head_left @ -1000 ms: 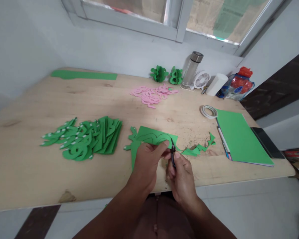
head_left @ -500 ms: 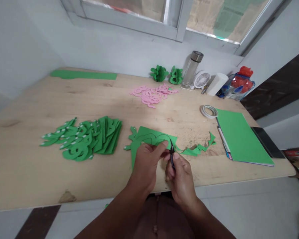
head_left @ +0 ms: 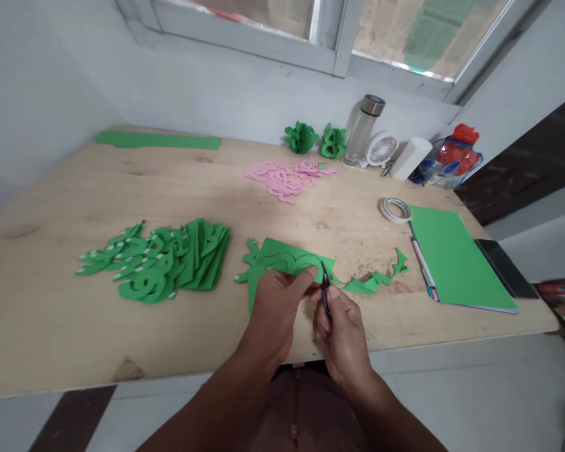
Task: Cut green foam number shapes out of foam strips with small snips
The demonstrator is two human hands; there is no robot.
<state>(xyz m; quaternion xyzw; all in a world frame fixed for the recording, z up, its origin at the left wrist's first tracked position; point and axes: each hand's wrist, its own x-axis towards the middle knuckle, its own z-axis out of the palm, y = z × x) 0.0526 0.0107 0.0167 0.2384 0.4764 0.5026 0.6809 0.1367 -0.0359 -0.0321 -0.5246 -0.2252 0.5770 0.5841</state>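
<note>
My left hand (head_left: 280,298) pinches a green paper sheet (head_left: 275,252) that bears a dark wavy drawn outline. Closed around the handles of small dark scissors (head_left: 326,292) is my right hand (head_left: 343,329); the blades meet the sheet's right part, beside my left fingertips. Part of the sheet is hidden under my left hand. Just left of it lies a green cut-out shape (head_left: 252,254) with white-marked tips. Jagged green paper scraps (head_left: 370,282) trail off to the right of the scissors.
A pile of green cut-outs (head_left: 169,260) lies to the left, pink cut-outs (head_left: 285,179) farther back. On the right are tape rolls (head_left: 395,209), a green paper stack (head_left: 461,260), pens (head_left: 424,267) and a dark phone-like slab (head_left: 506,267). A glass bottle (head_left: 361,132) and fan (head_left: 382,149) stand behind.
Hardly anything differs. The scissors and both hands stay at almost the same place on the green sheet; the whole view has shifted very slightly.
</note>
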